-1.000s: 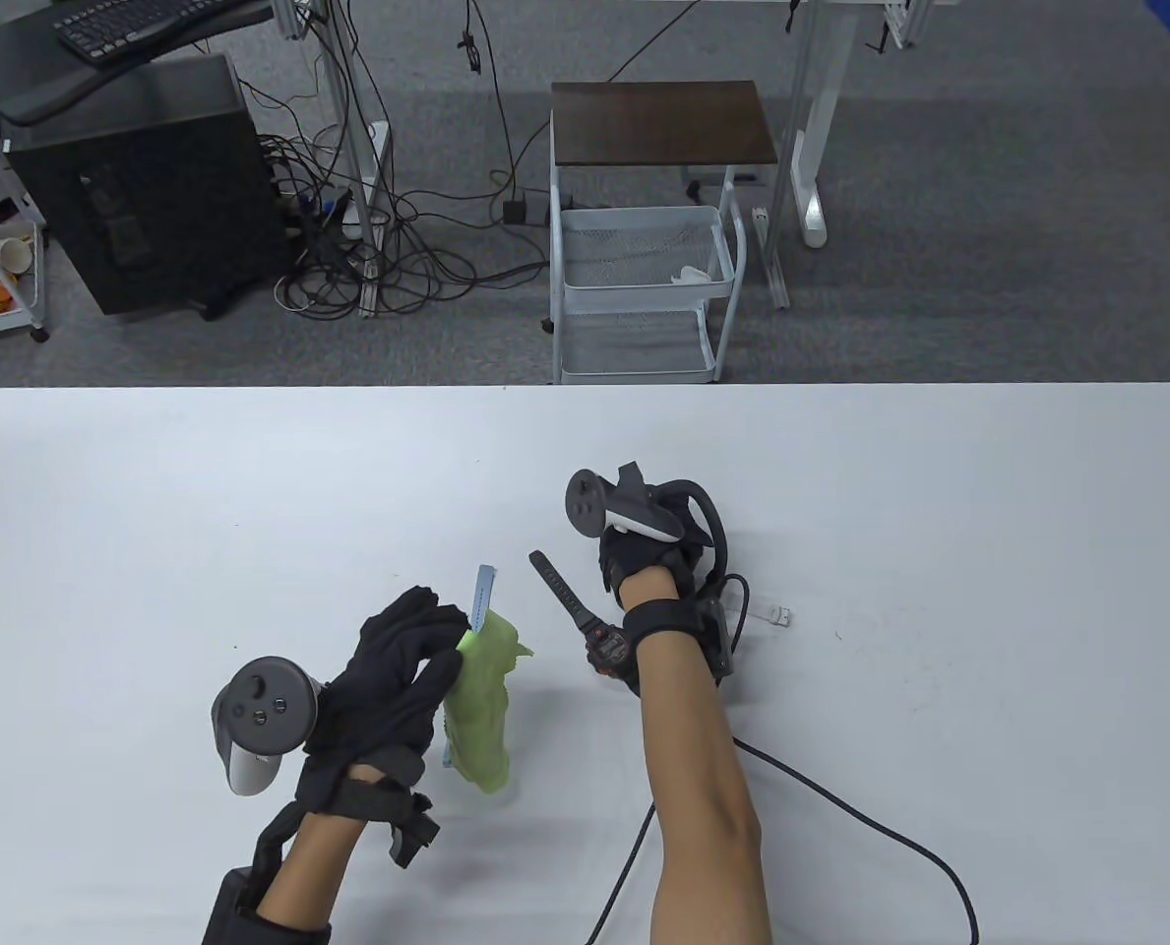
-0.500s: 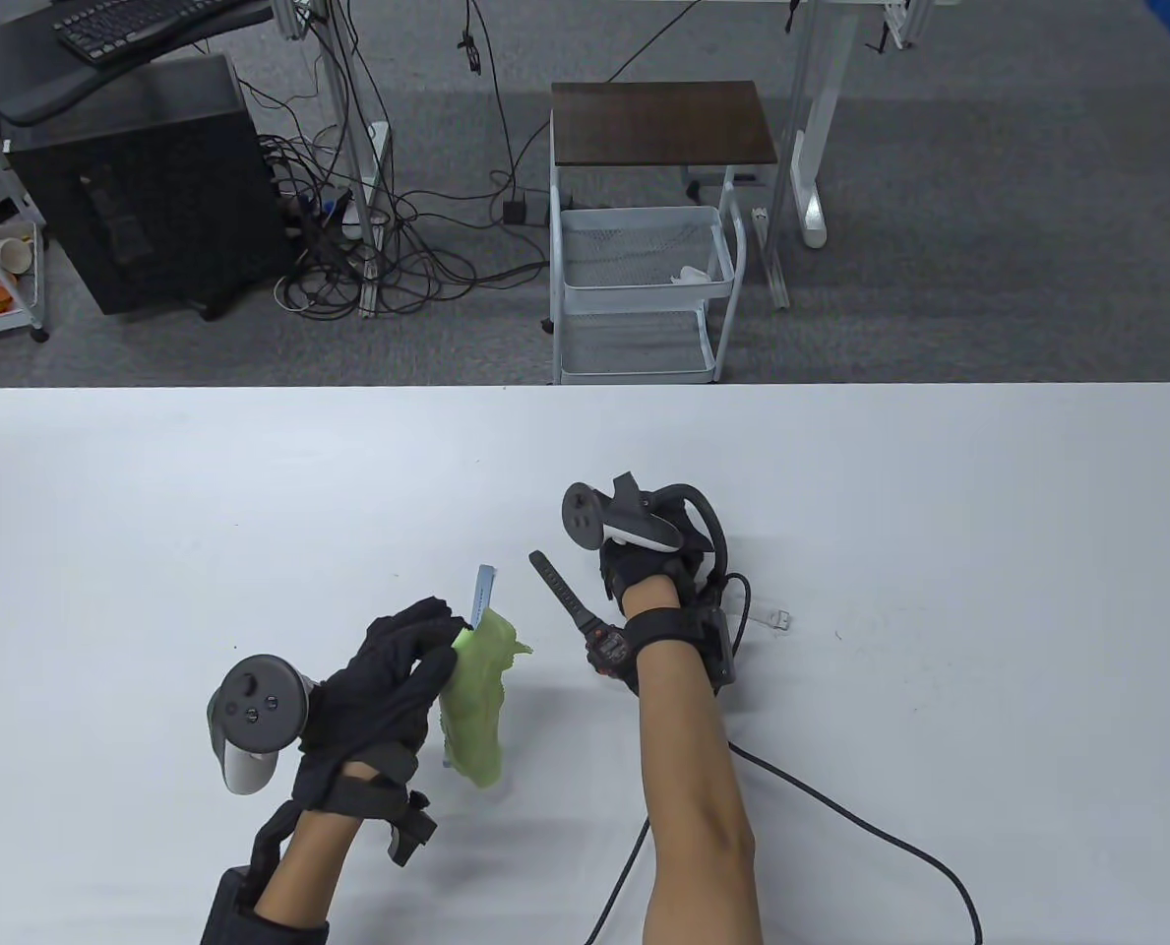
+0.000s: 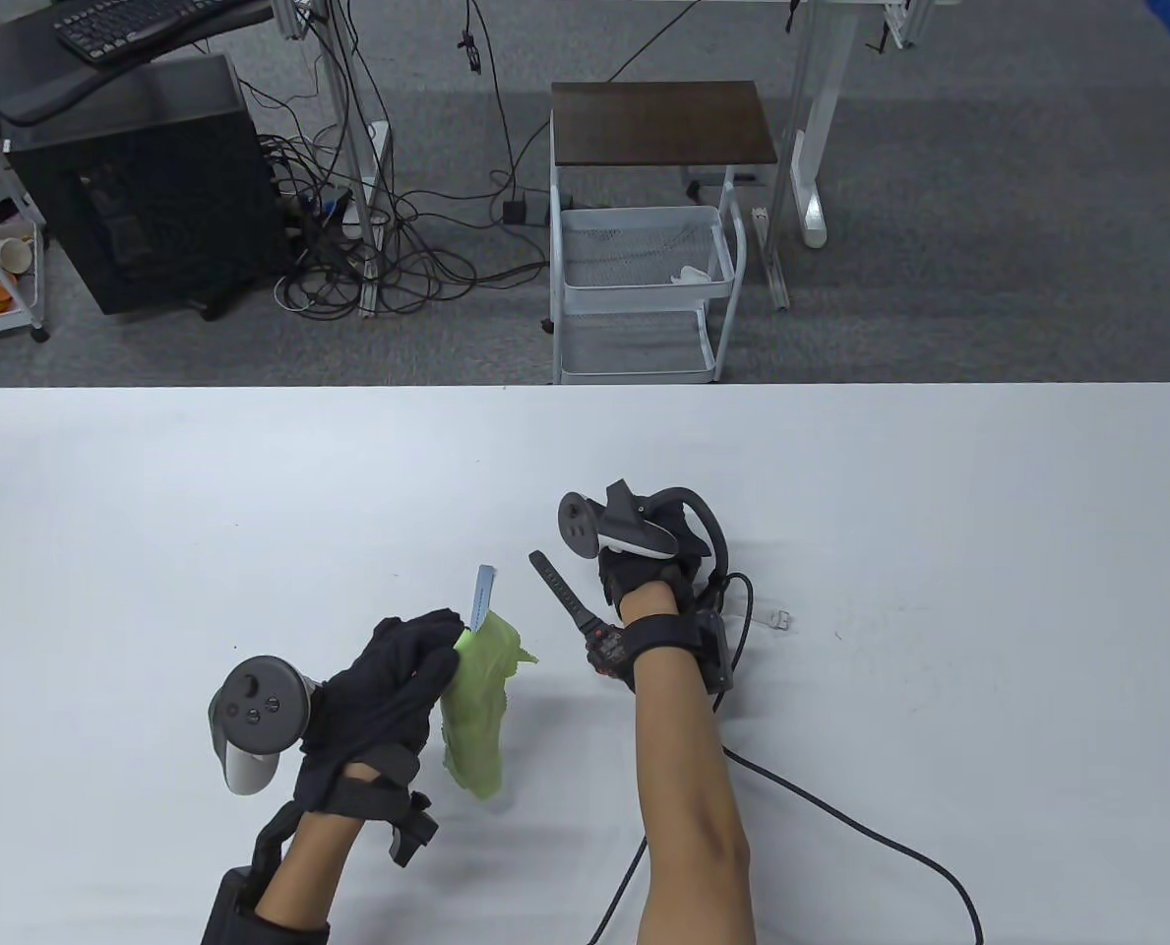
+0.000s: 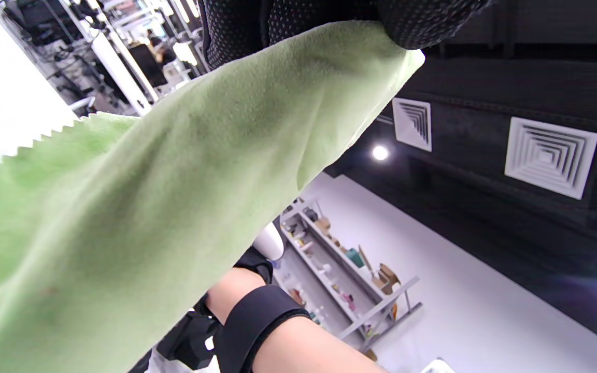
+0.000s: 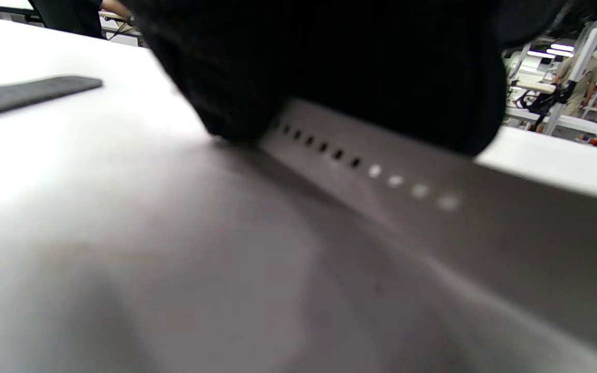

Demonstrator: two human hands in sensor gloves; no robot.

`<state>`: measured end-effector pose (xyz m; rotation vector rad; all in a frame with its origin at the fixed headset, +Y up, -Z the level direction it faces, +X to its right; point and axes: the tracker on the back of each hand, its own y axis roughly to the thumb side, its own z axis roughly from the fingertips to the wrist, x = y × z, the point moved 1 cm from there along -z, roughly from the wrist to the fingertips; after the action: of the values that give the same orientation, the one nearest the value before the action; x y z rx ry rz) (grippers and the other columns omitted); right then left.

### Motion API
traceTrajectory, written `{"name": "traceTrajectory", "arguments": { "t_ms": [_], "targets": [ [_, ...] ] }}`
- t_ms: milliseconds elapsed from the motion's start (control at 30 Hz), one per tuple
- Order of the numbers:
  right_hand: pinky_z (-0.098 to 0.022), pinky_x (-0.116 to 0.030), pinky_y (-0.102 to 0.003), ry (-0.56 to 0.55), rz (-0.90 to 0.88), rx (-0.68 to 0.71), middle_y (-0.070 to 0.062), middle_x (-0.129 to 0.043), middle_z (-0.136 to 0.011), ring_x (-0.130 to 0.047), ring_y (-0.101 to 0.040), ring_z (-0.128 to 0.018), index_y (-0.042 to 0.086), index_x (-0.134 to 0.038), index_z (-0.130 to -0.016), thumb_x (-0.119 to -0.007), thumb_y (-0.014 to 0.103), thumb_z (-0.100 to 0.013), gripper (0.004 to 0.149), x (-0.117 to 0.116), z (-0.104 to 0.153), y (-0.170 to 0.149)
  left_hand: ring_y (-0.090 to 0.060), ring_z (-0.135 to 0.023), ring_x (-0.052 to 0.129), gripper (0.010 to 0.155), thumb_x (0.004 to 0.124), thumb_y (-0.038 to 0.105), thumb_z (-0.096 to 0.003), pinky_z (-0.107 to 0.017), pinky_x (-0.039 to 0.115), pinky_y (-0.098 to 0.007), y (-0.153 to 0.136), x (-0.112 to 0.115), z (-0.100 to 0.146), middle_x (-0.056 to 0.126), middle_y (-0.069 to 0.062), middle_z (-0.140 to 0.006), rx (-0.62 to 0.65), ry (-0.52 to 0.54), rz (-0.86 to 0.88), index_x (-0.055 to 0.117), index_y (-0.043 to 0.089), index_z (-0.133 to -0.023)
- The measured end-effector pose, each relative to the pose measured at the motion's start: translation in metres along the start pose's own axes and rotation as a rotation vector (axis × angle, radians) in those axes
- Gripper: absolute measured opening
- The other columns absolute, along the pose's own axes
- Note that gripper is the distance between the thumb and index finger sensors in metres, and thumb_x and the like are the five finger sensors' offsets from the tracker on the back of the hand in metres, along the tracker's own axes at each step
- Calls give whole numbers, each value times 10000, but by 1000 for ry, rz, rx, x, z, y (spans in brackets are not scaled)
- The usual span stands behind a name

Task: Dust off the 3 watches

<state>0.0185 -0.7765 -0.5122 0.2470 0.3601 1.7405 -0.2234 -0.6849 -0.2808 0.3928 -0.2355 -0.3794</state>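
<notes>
On the white worktop (image 3: 250,492) the left hand (image 3: 388,689) holds a green cloth (image 3: 476,709); its grip is closed on the upper edge of the cloth, which hangs down from the fingers (image 4: 329,20) in the left wrist view. Out of the top of the cloth comes the end of a light blue watch strap (image 3: 484,591), so this watch is inside the cloth, but I cannot tell how the hand holds it there. Just to the right lies a black watch (image 3: 585,620) flat on the worktop, its strap pointing away from the person and its dark face with red marks touching the right wrist band. The right hand (image 3: 644,576) lies with the palm down, further right of this watch. In the right wrist view its fingertips (image 5: 236,103) press on a pale strap with holes (image 5: 340,155), a third watch; its buckle end (image 3: 773,618) shows on the worktop to the right of the hand. Whether this grip is closed around the strap or only presses it flat, I cannot tell. A black cable (image 3: 840,817) runs from the right wrist over the worktop.
</notes>
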Motion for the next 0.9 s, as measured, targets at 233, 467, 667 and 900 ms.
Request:
{"name": "traceTrajectory", "arguments": {
  "t_ms": [233, 467, 667, 900],
  "targets": [
    [-572, -636, -630, -6, -6, -7, -157, -1035, -523, -1027, -290, -344, 222, -952, -654, -874, 361, -329, 362, 0, 0, -1, -290, -1049, 723, 440, 640, 494, -607, -764, 364, -693, -1, 1, 0, 841, -8, -959, -2, -6, -1, 695, 233, -957],
    [-561, -641, -633, -55, -110, -26, -141, -1049, -544, -1049, -290, -369, 240, -930, -671, -852, 363, -348, 354, 2, 8, -14, -247, -1009, 794, 441, 643, 484, -604, -776, 414, -663, -2, 1, 0, 885, 21, -903, -12, 7, -34, 685, 227, -960],
    [-556, -649, -630, -118, -145, -20, -126, -1057, -551, -1061, -287, -379, 238, -910, -690, -829, 355, -361, 358, 14, 19, -21, -231, -997, 810, 440, 645, 482, -604, -779, 433, -650, -3, 2, 0, 895, 28, -890, -10, 7, -43, 687, 223, -958],
    [-544, -662, -626, -231, -311, -57, -122, -1059, -555, -1070, -284, -380, 235, -900, -700, -821, 357, -366, 364, 39, 44, -43, -194, -992, 826, 442, 652, 443, -600, -788, 469, -623, 0, 5, 0, 891, 48, -884, -1, 3, -97, 650, 214, -978]
  ]
}}
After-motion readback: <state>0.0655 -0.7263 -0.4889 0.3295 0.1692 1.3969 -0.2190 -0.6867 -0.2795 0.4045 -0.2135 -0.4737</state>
